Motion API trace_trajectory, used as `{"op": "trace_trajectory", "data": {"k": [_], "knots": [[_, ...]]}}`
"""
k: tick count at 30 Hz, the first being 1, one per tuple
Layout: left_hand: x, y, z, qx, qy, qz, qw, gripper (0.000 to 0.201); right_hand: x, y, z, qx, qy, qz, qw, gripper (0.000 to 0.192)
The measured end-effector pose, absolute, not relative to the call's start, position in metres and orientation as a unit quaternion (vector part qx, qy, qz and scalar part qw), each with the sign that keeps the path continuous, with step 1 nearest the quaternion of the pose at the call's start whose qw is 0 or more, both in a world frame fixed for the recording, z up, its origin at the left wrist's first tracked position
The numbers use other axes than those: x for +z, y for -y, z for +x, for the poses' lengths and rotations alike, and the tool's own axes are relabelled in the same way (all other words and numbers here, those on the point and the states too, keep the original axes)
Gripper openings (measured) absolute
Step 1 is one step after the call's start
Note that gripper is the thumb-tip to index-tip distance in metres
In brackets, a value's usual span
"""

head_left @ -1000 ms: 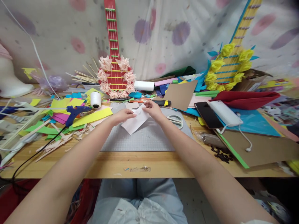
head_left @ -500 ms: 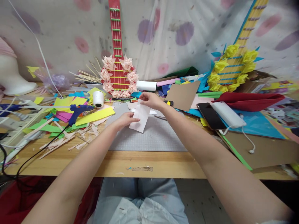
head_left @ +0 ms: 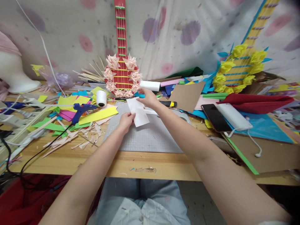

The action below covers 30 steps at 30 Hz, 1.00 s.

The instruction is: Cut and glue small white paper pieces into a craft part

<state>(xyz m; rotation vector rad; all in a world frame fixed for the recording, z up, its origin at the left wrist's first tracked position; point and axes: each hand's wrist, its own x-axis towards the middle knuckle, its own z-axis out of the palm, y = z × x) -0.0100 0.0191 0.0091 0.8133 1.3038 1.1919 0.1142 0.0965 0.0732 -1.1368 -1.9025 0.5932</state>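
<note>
A small white sheet of paper point(head_left: 138, 113) is held at its left edge by my left hand point(head_left: 126, 122), thumb and fingers closed on it. The sheet leans above the grey cutting mat point(head_left: 150, 140). Close to its upper right corner is my right hand point(head_left: 148, 98), thumb and index finger apart, with something blue visible in the gap. Whether the thumb touches the paper I cannot tell. Another white paper piece point(head_left: 151, 112) lies on the mat behind. A yellow-and-black cutter point(head_left: 169, 103) lies just beyond my right wrist.
At left are a blue glue gun point(head_left: 81, 112), a white thread spool point(head_left: 101, 98), paper scraps and cables. A red paper guitar point(head_left: 122, 75) stands behind, a yellow one point(head_left: 241, 68) at back right. A phone point(head_left: 215, 117) and a white power bank point(head_left: 234, 116) lie at right.
The paper has turned, its top swinging left and its lower end right. My right hand's fingers have parted at its top edge. The view has shifted slightly left.
</note>
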Motion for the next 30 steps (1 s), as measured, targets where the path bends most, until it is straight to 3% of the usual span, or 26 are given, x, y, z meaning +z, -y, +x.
{"op": "trace_trajectory", "data": {"k": [3, 12, 30], "knots": [[0.004, -0.02, -0.006, 0.58, -0.545, 0.291, 0.531, 0.02, 0.06, -0.087, 0.114, 0.246, 0.7, -0.484, 0.464, 0.025], [-0.001, -0.019, 0.0, 0.665, -0.527, 0.252, 0.465, 0.03, -0.006, -0.033, 0.121, 0.436, 0.577, -0.518, 0.456, 0.021], [-0.002, -0.012, 0.001, 0.672, -0.515, 0.27, 0.458, 0.031, -0.019, -0.029, 0.102, 0.457, 0.577, -0.522, 0.431, 0.024]]}}
